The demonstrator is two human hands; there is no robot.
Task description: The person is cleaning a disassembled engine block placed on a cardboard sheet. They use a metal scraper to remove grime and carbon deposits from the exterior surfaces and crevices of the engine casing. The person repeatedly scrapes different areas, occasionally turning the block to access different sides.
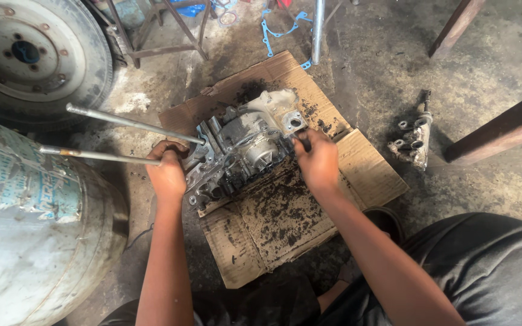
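Observation:
A dirty grey metal engine casing (246,148) lies on a flattened sheet of cardboard (285,223) on the floor. Two long metal rods (116,121) stick out of its left side towards the upper left. My left hand (167,172) grips the casing's left end, right where the lower rod (92,155) meets it. My right hand (316,160) holds the casing's right edge, fingers curled on it. Black grime is scattered over the cardboard below the casing.
A wheel with tyre (34,57) stands at the top left and a large worn metal drum (31,235) at the left. A small metal part (415,142) lies on the floor to the right, near wooden legs (502,127). A blue gasket (273,27) and a metal pole (317,30) lie beyond the cardboard.

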